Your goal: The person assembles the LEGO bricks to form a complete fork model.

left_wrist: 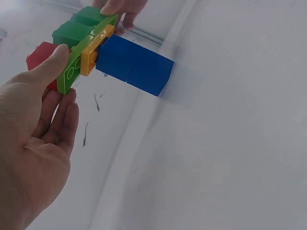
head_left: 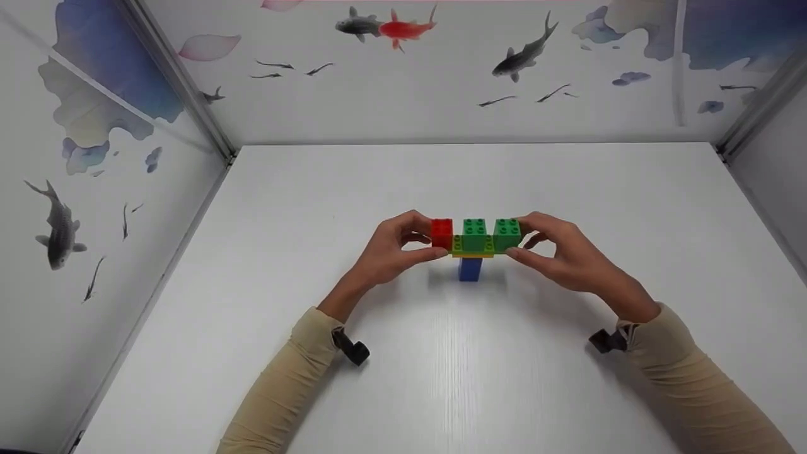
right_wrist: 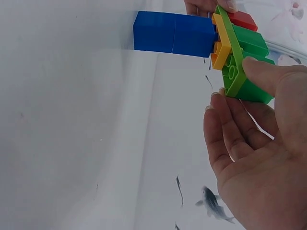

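Observation:
A toy-brick build stands on the table. Its base is two stacked blue bricks (right_wrist: 175, 33), topped by a thin yellow-orange piece (right_wrist: 221, 43) and a longer lime green plate (left_wrist: 72, 69). Along that plate sit a red brick (head_left: 441, 233) at the left, a green brick (head_left: 474, 234) in the middle and another green brick (head_left: 507, 234) at the right. My left hand (head_left: 394, 249) pinches the red end between thumb and fingers. At the opposite end my right hand (head_left: 564, 252) pinches the right green brick and the plate under it.
The white table (head_left: 403, 366) reaches back to a white wall (head_left: 429, 94) painted with fish and leaves. Another painted wall (head_left: 94, 208) rises at the left. Beige sleeves and black wrist straps cover both forearms.

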The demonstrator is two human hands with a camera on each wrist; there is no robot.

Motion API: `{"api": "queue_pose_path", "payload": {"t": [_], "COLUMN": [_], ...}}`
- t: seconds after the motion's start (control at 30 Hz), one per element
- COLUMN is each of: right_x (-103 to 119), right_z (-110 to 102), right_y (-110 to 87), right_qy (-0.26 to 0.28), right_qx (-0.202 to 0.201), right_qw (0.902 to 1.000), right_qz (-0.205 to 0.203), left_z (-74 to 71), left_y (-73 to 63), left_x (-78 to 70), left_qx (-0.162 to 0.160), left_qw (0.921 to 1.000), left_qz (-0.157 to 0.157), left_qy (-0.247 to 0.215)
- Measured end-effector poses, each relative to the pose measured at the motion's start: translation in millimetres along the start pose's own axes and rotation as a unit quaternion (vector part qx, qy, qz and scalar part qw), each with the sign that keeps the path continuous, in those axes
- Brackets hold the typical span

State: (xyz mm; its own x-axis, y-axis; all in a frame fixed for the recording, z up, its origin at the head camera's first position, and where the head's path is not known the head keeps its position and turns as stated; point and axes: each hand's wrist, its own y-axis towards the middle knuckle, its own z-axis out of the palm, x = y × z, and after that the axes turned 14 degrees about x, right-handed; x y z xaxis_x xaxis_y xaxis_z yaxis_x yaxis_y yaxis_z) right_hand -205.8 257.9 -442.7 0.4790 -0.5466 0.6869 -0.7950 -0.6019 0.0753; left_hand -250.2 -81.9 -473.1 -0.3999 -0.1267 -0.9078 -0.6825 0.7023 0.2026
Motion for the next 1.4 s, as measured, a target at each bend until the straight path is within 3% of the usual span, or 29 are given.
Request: {"api": "queue_pose_path", "payload": {"t": [0.5, 0.77, 1.0, 1.4], "right_x": [-1.2, -1.4, -1.3, -4.0], "right_z": [-0.4, -1.7, -2.5, -0.4], "right_y": [-0.9, -0.5, -1.5, 0.3], "right_qy": [-0.011, -0.006, 0.003, -0.007], "right_qx": [-0.002, 0.011, 0.019, 0.012], "right_qw": [0.9999, 0.9999, 0.9998, 0.9998], "right_qz": [-0.006, 0.005, 0.011, -0.012], "left_z": [1.1, 1.3, 2.6, 3.3], "left_y": [-0.5, -0.7, -0.7, -1.4], "left_x": [-0.7, -0.5, 1.0, 1.7], "left_qx": [-0.008, 0.002, 0.008, 0.005], "left_qw": [0.9999, 0.9999, 0.9998, 0.9999], "left_qz": [0.001, -0.012, -0.006, -0.008], "left_qy": [0.013, -0.008, -0.017, -0.012]}}
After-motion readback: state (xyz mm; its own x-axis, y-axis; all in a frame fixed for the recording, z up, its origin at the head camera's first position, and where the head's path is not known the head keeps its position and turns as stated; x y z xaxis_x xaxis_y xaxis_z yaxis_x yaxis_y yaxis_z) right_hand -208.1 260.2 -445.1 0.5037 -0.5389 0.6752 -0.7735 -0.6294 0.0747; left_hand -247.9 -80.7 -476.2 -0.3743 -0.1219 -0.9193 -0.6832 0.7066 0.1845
